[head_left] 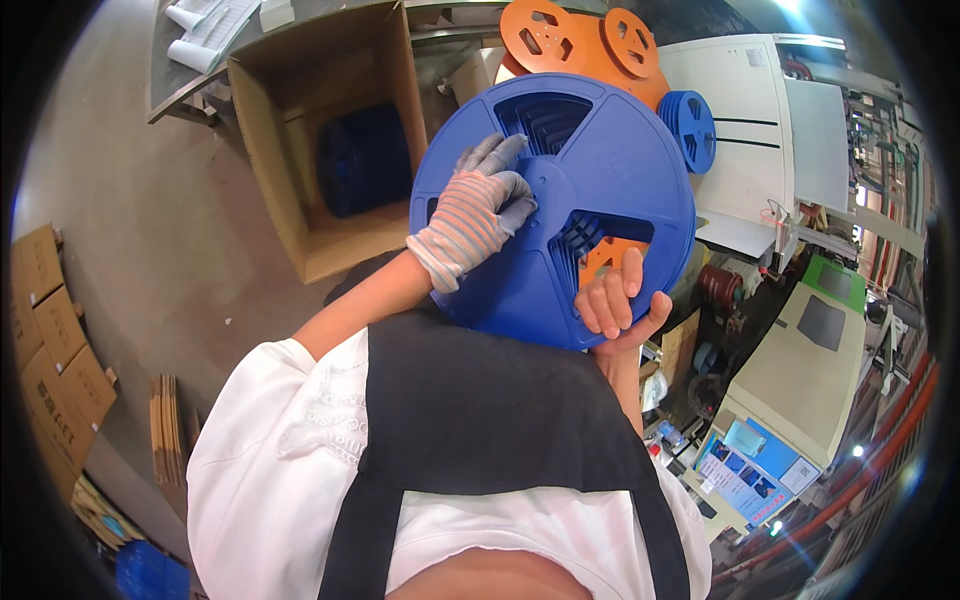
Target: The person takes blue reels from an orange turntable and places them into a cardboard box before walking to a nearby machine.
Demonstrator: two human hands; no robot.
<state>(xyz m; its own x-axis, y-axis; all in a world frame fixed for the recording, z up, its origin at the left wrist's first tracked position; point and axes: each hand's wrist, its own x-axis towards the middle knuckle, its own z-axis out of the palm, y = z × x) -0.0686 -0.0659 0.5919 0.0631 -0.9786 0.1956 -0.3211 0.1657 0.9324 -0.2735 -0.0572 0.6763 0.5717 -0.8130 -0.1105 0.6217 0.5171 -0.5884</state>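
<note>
In front of my chest is a stack of large blue plastic reels point(625, 150), with the broad flat face of the front one toward me and wide cut-out windows. My left hand point(480, 205), in a striped grey and orange glove, is closed at the reel's hub, with some fingertips at the upper window's edge. My bare right hand point(622, 305) grips the lower right rim, fingers at the lower window and thumb outside. Through the windows more blue layers show behind the front face. Part of each hand's hold is hidden.
An open cardboard box point(300, 240) at the left holds blue reels point(365, 160). Beyond my stack lie orange reels point(545, 40) and smaller blue reels point(692, 132) beside a white cabinet point(730, 80). A beige and green machine point(800, 350) stands right; flat cartons point(60, 350) are far left.
</note>
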